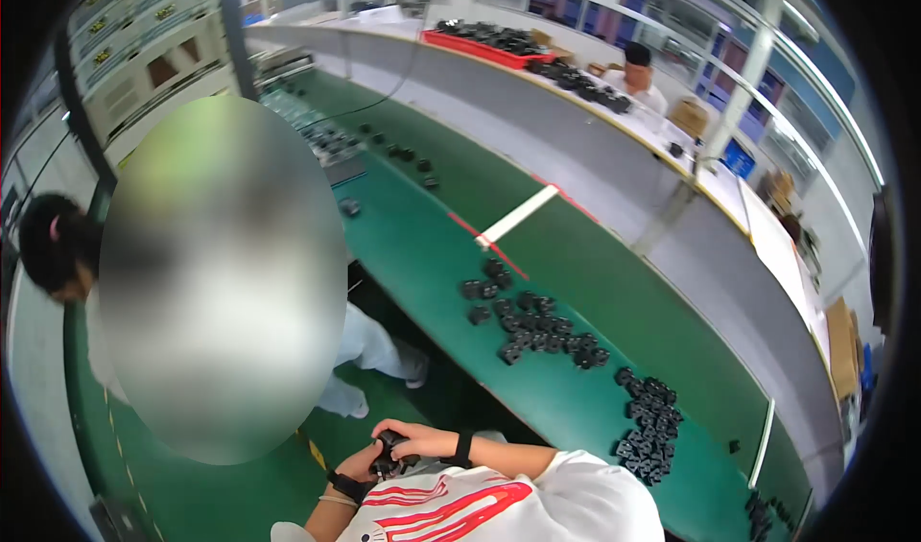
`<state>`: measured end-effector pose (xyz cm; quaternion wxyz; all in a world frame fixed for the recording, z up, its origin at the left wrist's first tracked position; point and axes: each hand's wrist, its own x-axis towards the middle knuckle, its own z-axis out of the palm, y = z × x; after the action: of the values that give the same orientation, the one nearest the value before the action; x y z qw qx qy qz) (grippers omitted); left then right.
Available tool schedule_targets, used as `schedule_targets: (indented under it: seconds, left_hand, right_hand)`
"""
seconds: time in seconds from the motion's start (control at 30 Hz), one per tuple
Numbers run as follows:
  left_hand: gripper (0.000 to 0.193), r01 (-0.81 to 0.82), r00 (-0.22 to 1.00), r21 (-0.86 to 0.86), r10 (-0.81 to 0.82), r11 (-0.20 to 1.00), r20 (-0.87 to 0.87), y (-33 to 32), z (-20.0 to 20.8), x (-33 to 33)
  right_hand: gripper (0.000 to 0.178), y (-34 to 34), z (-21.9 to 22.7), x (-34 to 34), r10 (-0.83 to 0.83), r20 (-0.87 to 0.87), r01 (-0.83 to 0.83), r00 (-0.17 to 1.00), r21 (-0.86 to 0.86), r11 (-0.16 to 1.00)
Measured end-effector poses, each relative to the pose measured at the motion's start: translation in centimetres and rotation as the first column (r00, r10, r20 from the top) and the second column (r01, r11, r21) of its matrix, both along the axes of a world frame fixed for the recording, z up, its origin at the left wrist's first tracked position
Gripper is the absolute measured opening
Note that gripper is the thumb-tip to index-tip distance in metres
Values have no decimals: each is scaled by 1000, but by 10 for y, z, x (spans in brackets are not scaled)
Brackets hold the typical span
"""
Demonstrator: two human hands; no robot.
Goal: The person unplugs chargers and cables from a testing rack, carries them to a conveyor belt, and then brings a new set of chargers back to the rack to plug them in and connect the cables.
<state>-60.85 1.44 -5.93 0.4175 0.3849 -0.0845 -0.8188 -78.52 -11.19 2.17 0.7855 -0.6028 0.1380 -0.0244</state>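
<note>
Close in front of my body, at the bottom of the head view, both hands meet around a small black part [386, 454], blocky in outline, its details too small to make out. My left hand [359, 465] grips it from the left side, with a dark band at the wrist. From the right, my right hand [407, 437] curls its fingers over the same piece, a black band on that wrist too. To the right on the green bench [422, 321] lie loose black parts [542, 331] of similar look, and a denser pile of black parts [652, 427].
A white divider strip [518, 216] crosses the bench. Beside me on the left stands a person in pale trousers [369, 345], mostly behind a blur; another person's dark hair [53, 245] shows farther left. A red tray [480, 48] of black parts sits on the far counter, near a seated person [638, 77].
</note>
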Motion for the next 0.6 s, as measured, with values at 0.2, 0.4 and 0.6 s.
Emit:
schedule_targets:
  seconds: [0.2,0.4,0.6]
  left_hand:
    - [57,-388,921,-102,389,916,-17,96,15,8]
    - [67,-688,722,-211,686,695,-93,154,41,-2]
    - [66,-849,480,-224,876,478,48,217,34,-5]
  right_hand:
    - [51,29,21,75,442,-92,-444,892,-2,896]
    - [42,60,30,134,599,-174,-583,782,138,801]
    - [32,90,17,211,423,-351,-225,835,483,846]
